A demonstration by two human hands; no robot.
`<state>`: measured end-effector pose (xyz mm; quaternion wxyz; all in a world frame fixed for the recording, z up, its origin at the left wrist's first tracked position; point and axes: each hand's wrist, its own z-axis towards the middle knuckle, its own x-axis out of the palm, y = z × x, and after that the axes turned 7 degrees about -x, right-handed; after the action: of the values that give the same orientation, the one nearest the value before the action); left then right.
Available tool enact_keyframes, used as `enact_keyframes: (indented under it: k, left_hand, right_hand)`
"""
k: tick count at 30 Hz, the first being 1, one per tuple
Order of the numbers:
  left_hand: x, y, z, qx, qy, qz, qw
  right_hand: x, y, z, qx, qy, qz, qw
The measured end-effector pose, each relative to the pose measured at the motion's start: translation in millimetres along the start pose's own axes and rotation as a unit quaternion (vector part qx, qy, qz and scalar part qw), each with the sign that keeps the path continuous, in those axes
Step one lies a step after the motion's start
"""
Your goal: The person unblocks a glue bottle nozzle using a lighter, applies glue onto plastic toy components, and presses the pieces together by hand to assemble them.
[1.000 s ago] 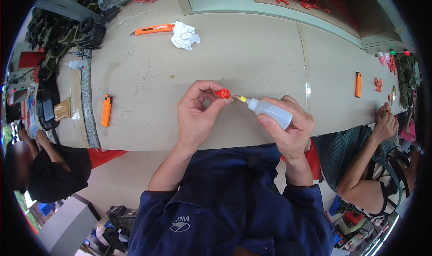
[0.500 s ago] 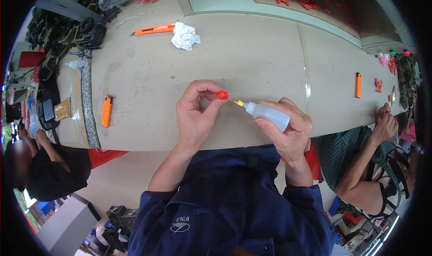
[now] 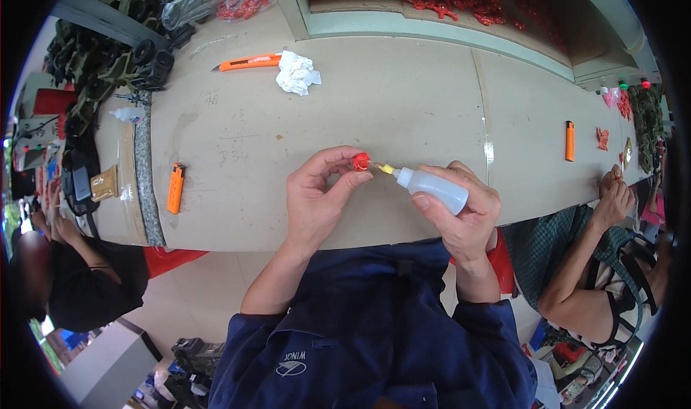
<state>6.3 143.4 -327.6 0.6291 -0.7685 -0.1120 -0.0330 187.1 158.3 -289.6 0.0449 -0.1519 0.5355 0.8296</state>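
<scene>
Between the thumb and fingers of my left hand is a small red plastic part, held above the near part of the table. My right hand is wrapped round a translucent white squeeze bottle, which lies tilted with its nozzle to the left. A yellow fitting with a thin needle tip sits on the bottle's end. That tip reaches to the right side of the red part; whether it touches I cannot tell. My fingertips hide some of the part.
On the tan table lie an orange utility knife, crumpled white tissue and two orange lighters, one left, one right. A shelf with red parts borders the far side. People sit at both sides.
The view has shifted a little, so the table things appear slightly lower. The red part has turned between my left fingers. Both hands keep their holds, the needle tip still close to the part.
</scene>
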Motion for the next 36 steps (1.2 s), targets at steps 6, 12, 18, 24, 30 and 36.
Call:
enact_keyframes:
  k: [6,12,18,24,30,36]
  left_hand:
    - [-2,1,-1,0.000,0.002,0.004,1.000]
    - [-1,0,-1,0.000,0.003,-0.001,1.000]
    - [-1,0,-3,0.034,0.009,0.020,0.999]
    - [2,-3,-7,0.044,0.004,0.059,0.997]
    - [4,-3,-8,0.044,-0.003,0.084,0.996]
    - [2,-6,-11,0.034,-0.013,0.085,0.996]
  right_hand:
    - [4,-3,1,-0.007,0.000,-0.007,1.000]
    - [-5,-2,-1,0.038,0.000,0.025,0.999]
    - [-7,-8,12,0.149,-0.041,0.095,0.983]
    - [10,-42,36,0.077,0.016,-0.041,0.996]
    - [25,-47,43,0.093,0.035,-0.009,0.995]
    - [0,-48,62,0.027,0.026,-0.004,0.999]
